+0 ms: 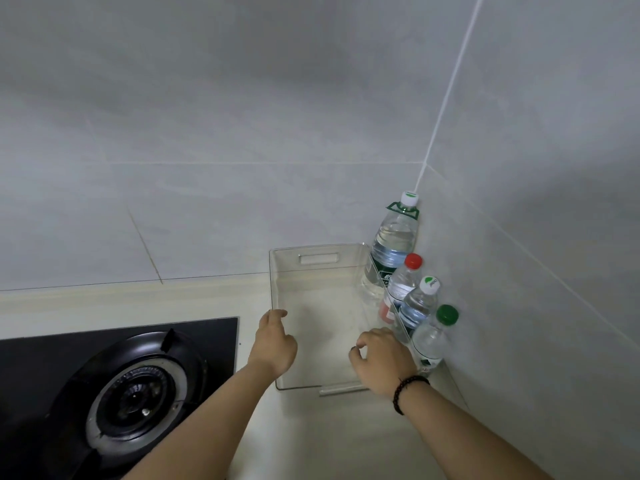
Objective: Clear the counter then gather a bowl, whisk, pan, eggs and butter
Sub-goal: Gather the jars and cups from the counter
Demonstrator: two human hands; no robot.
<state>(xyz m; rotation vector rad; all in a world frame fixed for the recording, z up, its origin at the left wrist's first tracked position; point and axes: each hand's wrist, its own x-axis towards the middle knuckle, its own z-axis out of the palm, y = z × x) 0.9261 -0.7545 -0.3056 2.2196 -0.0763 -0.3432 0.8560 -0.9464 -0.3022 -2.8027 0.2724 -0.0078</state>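
The clearing step is in hand. A clear rectangular plastic bin (318,268) sits at the tabletop's (346,438) back right corner, beside four plastic water bottles (401,285) lined along the side wall. The left hand (275,344) curls its fingers over the bin's left rim; the right hand (379,358) hooks the near right corner. Next comes lifting or sliding it away, keeping clear of the bottles. No bowl, whisk, pan, eggs or butter show.

clear bin (277,271) mid frame | bottle caps right: white-green (410,198), red (413,260), white w/ green leaf (430,285), green (447,314) | black stove (117,386) lower left | cream counter (311,438) | grey tiles (207,116) | black bead bracelet (406,391)
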